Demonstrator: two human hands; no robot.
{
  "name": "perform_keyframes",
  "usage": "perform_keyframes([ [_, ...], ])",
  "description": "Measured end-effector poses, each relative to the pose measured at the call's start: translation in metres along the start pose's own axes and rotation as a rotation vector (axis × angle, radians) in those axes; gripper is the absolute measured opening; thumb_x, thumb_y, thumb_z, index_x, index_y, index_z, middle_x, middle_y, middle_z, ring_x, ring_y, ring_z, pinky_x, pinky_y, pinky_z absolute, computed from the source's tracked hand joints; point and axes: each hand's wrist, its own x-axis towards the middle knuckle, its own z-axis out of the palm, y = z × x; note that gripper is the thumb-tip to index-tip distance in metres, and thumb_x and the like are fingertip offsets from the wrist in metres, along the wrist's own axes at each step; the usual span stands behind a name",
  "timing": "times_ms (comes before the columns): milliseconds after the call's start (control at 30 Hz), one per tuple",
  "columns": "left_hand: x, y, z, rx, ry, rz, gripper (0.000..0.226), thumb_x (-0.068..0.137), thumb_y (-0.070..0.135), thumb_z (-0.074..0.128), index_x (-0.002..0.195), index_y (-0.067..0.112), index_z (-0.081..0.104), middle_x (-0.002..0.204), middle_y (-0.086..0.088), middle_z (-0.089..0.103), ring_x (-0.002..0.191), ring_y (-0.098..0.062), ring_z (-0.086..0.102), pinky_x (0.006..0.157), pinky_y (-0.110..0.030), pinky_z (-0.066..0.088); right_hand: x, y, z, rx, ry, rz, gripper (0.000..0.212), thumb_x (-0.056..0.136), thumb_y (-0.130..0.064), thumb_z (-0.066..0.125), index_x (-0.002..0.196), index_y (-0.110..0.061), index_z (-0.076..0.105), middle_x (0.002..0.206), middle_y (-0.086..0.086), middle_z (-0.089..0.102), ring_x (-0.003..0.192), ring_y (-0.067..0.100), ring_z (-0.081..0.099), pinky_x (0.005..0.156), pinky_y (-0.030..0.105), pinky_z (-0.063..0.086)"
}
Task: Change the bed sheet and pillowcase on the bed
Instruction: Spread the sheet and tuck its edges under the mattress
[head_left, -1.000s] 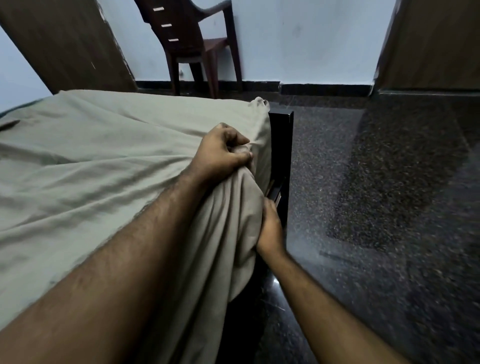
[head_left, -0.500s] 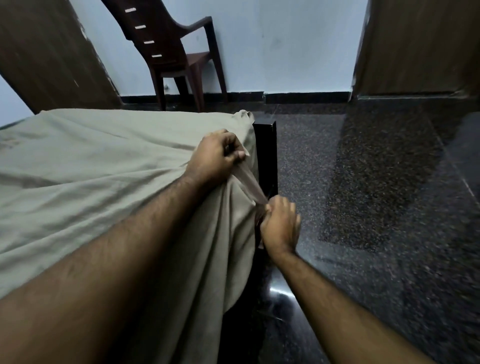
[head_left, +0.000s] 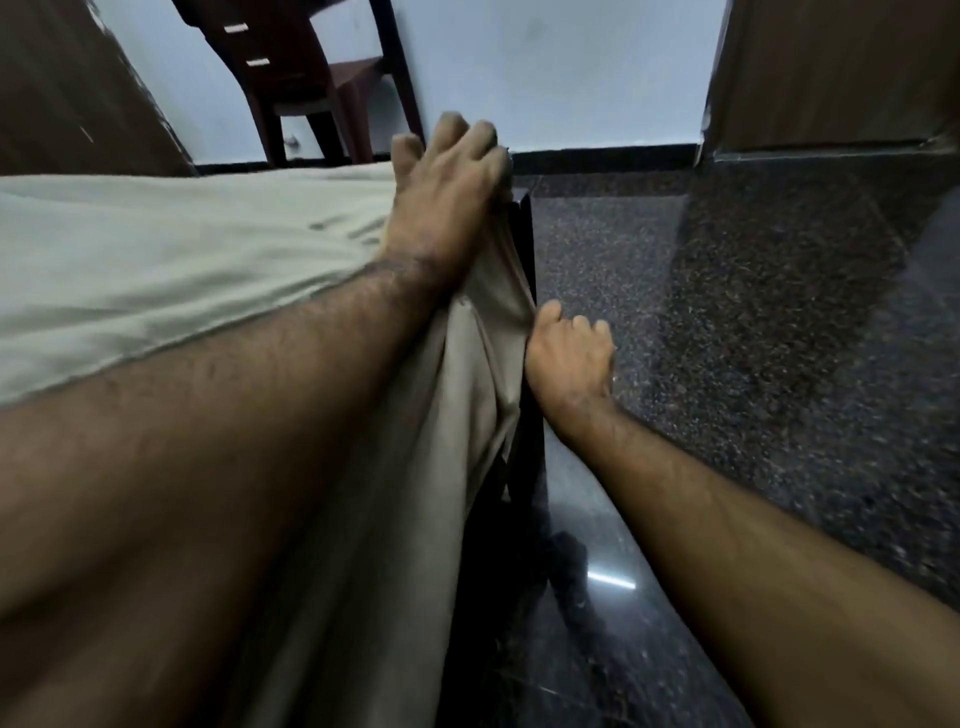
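A beige bed sheet (head_left: 182, 249) covers the mattress, and its side hangs in folds down the right edge of the bed. My left hand (head_left: 447, 202) lies on the far right corner of the bed, fingers spread and fairly straight, pressing the sheet down there. My right hand (head_left: 569, 358) is lower, beside the dark bed frame (head_left: 522, 244). Its fingers are curled against the hanging fold of the sheet, which it seems to grip at the edge. No pillow or pillowcase is in view.
A dark brown plastic chair (head_left: 311, 78) stands against the pale wall beyond the bed. Brown wooden panels rise at the left (head_left: 67, 88) and right (head_left: 831, 67). Dark speckled polished floor (head_left: 753, 312) stretches to the right of the bed.
My left hand let go of the bunched sheet and moved forward to the far corner, now flat on it. My right hand shifted slightly along the hanging edge. The camera moved closer.
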Motion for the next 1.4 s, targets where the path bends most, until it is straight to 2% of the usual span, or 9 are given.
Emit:
perform_keyframes([
  [133,0.001,-0.005,0.008,-0.065,0.050,0.050,0.019,0.092,0.036,0.055,0.095,0.022,0.066,0.106,0.001,0.060,0.108,-0.013,0.036,0.080,-0.035,0.016,-0.002,-0.007,0.017,0.154,-0.011,0.107,0.028,0.103,-0.013,0.036,0.128,0.000,0.040,0.094,0.011,0.074,0.090,0.031,0.069,0.086,0.043,0.043],
  [300,0.003,-0.003,0.003,-0.122,0.103,0.003,0.018,0.093,0.037,0.054,0.094,0.022,0.065,0.104,0.003,0.060,0.108,-0.020,0.049,0.081,-0.034,0.019,-0.051,-0.017,-0.008,1.008,0.090,0.267,0.024,0.107,-0.033,0.042,0.107,-0.009,0.047,0.092,0.011,0.065,0.088,0.035,0.061,0.069,0.044,0.046],
  [500,0.001,0.001,0.000,-0.116,0.049,-0.010,0.015,0.092,0.031,0.059,0.093,0.017,0.064,0.100,-0.004,0.061,0.100,-0.029,0.056,0.082,-0.043,0.034,-0.091,-0.034,-0.007,1.006,-0.186,0.102,0.026,0.085,-0.016,0.062,0.109,-0.021,0.054,0.100,0.010,0.071,0.093,0.032,0.069,0.074,0.042,0.055],
  [667,-0.003,0.006,-0.037,-0.532,0.004,-0.239,0.032,0.094,0.045,0.062,0.087,0.015,0.052,0.074,0.005,0.052,0.071,-0.017,0.051,0.067,-0.040,0.044,-0.080,-0.038,-0.005,0.914,-0.209,0.252,0.017,0.086,-0.032,0.053,0.099,-0.023,0.048,0.094,0.008,0.069,0.087,0.034,0.067,0.070,0.043,0.056],
  [833,-0.006,-0.029,-0.101,0.035,-0.578,-0.101,0.052,0.079,0.075,0.063,0.104,0.029,0.061,0.100,0.000,0.064,0.098,-0.026,0.062,0.081,-0.041,0.051,-0.065,-0.004,-0.015,0.815,-0.194,0.419,0.018,0.097,-0.032,0.056,0.089,-0.022,0.044,0.092,0.013,0.060,0.093,0.039,0.062,0.065,0.034,0.036],
  [933,-0.013,-0.031,-0.110,-0.040,-0.772,-0.200,0.042,0.084,0.051,0.076,0.104,0.016,0.067,0.106,-0.005,0.065,0.100,-0.026,0.060,0.088,-0.036,0.048,-0.061,0.004,-0.016,0.782,-0.210,0.355,0.021,0.097,-0.032,0.058,0.087,-0.021,0.044,0.086,0.008,0.053,0.087,0.035,0.059,0.065,0.035,0.037],
  [1067,-0.003,-0.023,-0.101,0.063,-0.636,-0.115,0.017,0.093,0.033,0.067,0.080,0.025,0.060,0.096,-0.004,0.062,0.098,-0.032,0.061,0.084,-0.046,0.054,-0.054,-0.006,-0.017,0.823,-0.215,0.408,0.021,0.096,-0.031,0.062,0.085,-0.019,0.049,0.082,0.004,0.053,0.079,0.025,0.050,0.066,0.030,0.036],
  [1267,0.005,0.004,-0.045,-0.113,-0.143,-0.275,0.011,0.095,0.014,0.047,0.100,0.010,0.056,0.117,-0.013,0.056,0.103,-0.030,0.057,0.079,-0.042,0.045,-0.063,-0.009,-0.016,0.891,-0.082,0.439,0.016,0.096,-0.024,0.059,0.085,-0.020,0.048,0.085,0.005,0.059,0.077,0.025,0.050,0.065,0.031,0.034],
  [1400,0.002,-0.001,-0.025,-0.225,-0.115,-0.238,0.012,0.091,0.014,0.049,0.097,0.013,0.060,0.113,-0.016,0.057,0.100,-0.034,0.059,0.083,-0.044,0.049,-0.068,0.008,-0.008,0.859,-0.146,0.414,0.019,0.096,-0.021,0.058,0.082,-0.020,0.045,0.082,0.005,0.056,0.078,0.027,0.052,0.065,0.030,0.033],
])
